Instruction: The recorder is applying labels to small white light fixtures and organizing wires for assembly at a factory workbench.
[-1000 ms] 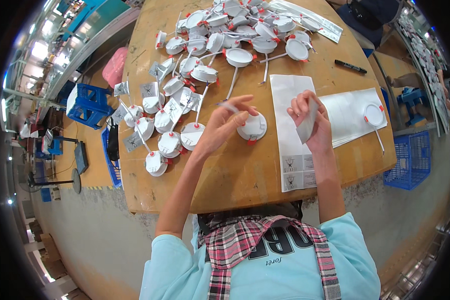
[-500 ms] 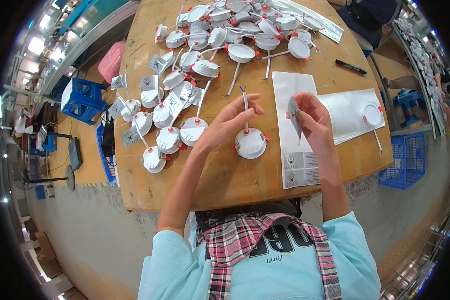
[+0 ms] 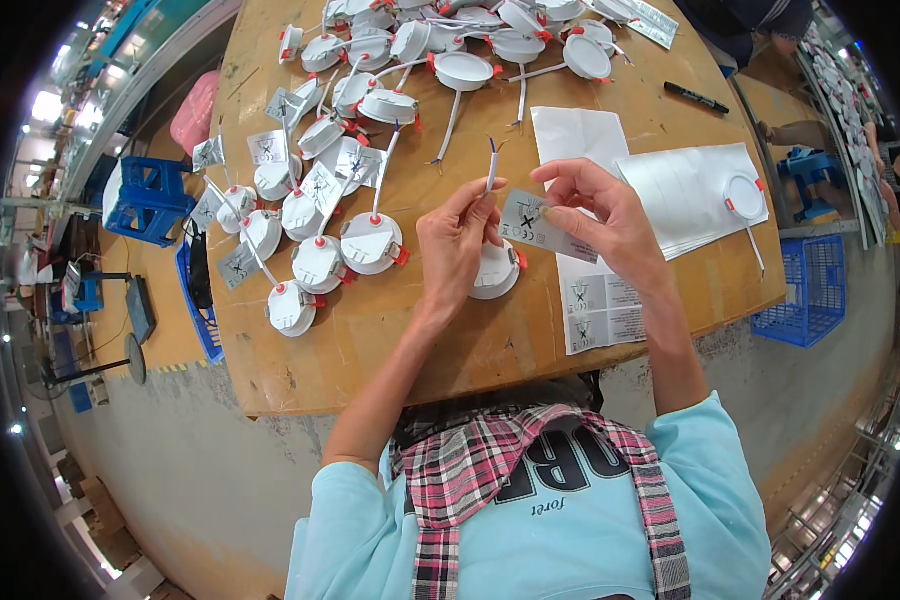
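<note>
Left hand, grip pinching cord: keep it straight. From there, lamp sits on bench at four o'clock; right hand, grip pinching label, at three o'clock: keep label flat.

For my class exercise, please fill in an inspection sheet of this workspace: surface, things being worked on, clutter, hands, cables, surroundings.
Surface: brown tabletop, scuffed and marked.
Things being worked on: silver label; white round fixture, partly hidden by the left hand; printed label sheet on the table.
Clutter: heap of fixtures at the far side; black marker toward the right.
Hands: left pinches a white cable; right hand holds the silver label, close beside the left.
Cables: coloured wire ends show above the left hand; other white cables stick out among the fixtures.
Surroundings: blue stool at left, blue crate at right, both off the table.
</note>
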{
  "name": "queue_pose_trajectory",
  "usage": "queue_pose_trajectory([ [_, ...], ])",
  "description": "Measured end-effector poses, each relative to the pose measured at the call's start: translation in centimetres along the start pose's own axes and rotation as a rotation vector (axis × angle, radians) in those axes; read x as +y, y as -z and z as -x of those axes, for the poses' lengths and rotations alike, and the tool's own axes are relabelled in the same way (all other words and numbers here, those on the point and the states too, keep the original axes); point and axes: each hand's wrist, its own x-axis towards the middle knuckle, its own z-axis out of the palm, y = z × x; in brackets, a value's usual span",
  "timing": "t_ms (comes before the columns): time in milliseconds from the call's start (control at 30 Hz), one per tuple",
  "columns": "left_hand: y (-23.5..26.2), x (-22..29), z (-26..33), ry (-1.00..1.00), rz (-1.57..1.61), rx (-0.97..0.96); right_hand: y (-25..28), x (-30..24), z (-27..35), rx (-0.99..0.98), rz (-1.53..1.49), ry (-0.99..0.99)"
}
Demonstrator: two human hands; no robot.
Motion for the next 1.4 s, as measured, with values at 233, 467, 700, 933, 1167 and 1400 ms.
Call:
queue_pose_trajectory([
  [233, 0.6, 0.8, 0.5, -0.247, -0.180, 0.056, -0.5, -1.1, 0.6, 0.023, 0.100, -0.022],
  [467, 0.9, 4.2, 3.1, -0.292, -0.228, 0.077, -2.0, -3.0, 1.0, 0.029, 0.240, 0.031],
  [700, 2.0, 3.7, 2.7, 0.001, 0.060, -0.081, -1.5, -2.3, 1.4, 0.118, 0.373, -0.027],
  [933, 2.1, 2.6, 1.4, 0.004, 0.088, 0.043, -0.2, -2.4, 2.2, 0.134, 0.323, -0.179],
  [1167, 1.5, 0.4, -1.1, -0.143, -0.200, 0.018, 1.0, -2.8, 2.5, 0.135, 0.183, -0.156],
  [1400, 0.6, 0.1, -0.5, -0.029, -0.159, 0.095, 0.6, -3.3, 2.3, -0.006, -0.035, -0.098],
])
